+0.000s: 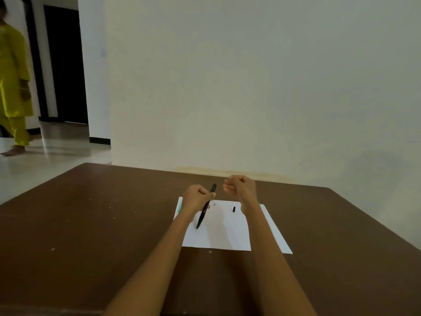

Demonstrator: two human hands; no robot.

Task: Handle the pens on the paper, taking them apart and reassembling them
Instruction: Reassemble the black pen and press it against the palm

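Person in yellow (12, 71): stands at the far left edge on the pale floor, partly cut off by the frame, well apart from the bench.
Doorway (65, 65): dark, nothing inside can be made out.
Bench (91, 224): brown top with a few pale specks; its near edge is cut off at the bottom of the view.
Teal item (180, 205): only a sliver shows at the paper's left edge, the rest is hidden behind the left wrist; what it is cannot be told.
Paper (218, 236): white sheets lying flat on the bench, partly covered by both forearms.
Left hand (197, 198): grip closed around the black pen, held above the paper's far left part.
Black pen (206, 207): tilted, its upper end past the knuckles toward the wall, its tip down toward the paper; whether the tip touches cannot be told.
Small grey bit (214, 204): on the paper just right of the pen, too small to identify.
Short black piece (234, 209): lies on the paper between the two wrists, apart from the pen.
Right hand (239, 187): raised beside the pen's upper end, fingers curled inward; whether that grip holds anything cannot be told.
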